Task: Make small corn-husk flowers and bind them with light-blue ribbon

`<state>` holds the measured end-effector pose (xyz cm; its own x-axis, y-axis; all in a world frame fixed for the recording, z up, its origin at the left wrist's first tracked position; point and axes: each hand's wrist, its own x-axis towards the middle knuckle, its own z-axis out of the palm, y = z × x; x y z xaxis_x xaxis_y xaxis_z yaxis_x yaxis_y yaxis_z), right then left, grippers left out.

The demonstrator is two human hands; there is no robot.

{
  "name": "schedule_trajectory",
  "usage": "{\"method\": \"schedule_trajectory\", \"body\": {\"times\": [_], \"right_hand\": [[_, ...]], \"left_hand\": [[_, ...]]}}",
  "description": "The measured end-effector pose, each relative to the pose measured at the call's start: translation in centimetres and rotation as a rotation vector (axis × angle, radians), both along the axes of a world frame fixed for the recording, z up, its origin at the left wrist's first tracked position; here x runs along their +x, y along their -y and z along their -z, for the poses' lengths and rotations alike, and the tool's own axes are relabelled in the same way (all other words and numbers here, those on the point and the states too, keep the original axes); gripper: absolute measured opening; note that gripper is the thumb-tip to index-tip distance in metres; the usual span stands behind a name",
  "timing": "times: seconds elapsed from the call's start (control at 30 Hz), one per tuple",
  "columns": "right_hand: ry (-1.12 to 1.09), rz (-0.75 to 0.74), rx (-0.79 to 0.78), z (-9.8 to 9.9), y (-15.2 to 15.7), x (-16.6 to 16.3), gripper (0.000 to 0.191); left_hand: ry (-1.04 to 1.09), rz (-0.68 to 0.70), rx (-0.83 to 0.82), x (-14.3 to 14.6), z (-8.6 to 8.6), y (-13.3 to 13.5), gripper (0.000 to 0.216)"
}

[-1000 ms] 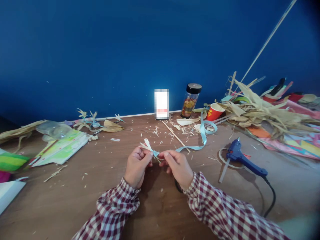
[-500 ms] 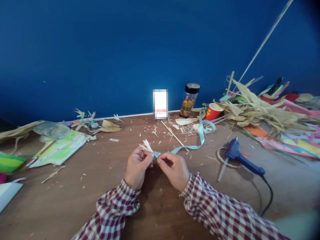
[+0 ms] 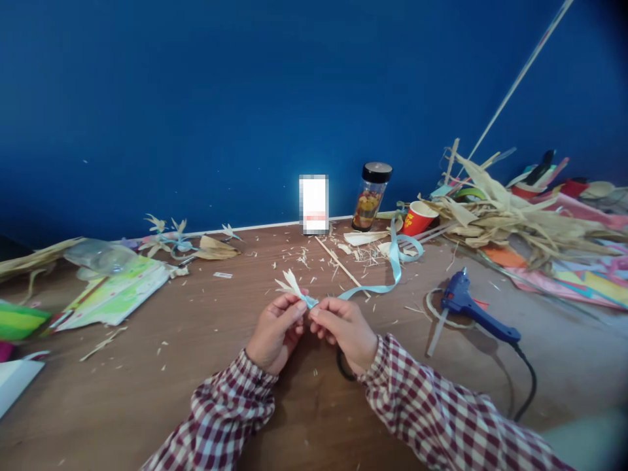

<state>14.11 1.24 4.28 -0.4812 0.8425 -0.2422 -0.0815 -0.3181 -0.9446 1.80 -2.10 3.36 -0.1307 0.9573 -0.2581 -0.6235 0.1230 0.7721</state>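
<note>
Over the middle of the table, my left hand (image 3: 275, 330) pinches a small corn-husk flower (image 3: 291, 284), its pale petals pointing up and to the left. Light blue ribbon (image 3: 377, 288) wraps the flower's base, and my right hand (image 3: 346, 327) pinches the ribbon there with thumb and forefinger. The two hands almost touch at the fingertips. From behind my right hand the loose ribbon runs right and curls up near a red paper cup (image 3: 419, 218). A dark ring-like piece, partly hidden, shows beneath my right wrist; I cannot make out what it belongs to.
A blue glue gun (image 3: 464, 301) with a cord lies at right. Behind it is a heap of dried corn husks (image 3: 510, 209). A black-lidded jar (image 3: 371, 199) stands at the back. At left are finished husk flowers (image 3: 179, 239) and a green-patterned sheet (image 3: 118, 301). Husk scraps litter the table.
The husk flower and both hands have shifted slightly right. My right hand has turned a little, with its fingers curled lower, and the dark ring-like piece now shows below it.
</note>
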Motion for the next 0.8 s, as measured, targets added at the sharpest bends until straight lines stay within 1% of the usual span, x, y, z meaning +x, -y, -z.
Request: {"method": "schedule_trajectory", "body": {"times": [0.27,0.43,0.57,0.7,0.8], "right_hand": [[-0.230,-0.082,-0.275,-0.07,0.23,0.44,0.014],[-0.316,-0.141,-0.395,0.07,0.09,0.61,0.012],[-0.349,-0.144,-0.442,0.26,-0.02,0.61,0.013],[-0.379,-0.139,-0.442,0.27,0.03,0.56,0.013],[-0.373,-0.143,-0.436,0.21,0.12,0.52,0.013]], "left_hand": [[-0.022,0.059,0.015,0.10,0.21,0.06,0.020],[-0.005,0.078,0.013,0.25,0.47,0.10,0.019],[0.044,0.037,0.010,0.60,0.54,0.19,0.016],[0.085,0.005,-0.013,0.89,0.43,0.27,0.019],[0.084,0.015,0.000,0.90,0.32,0.28,0.023]]}}
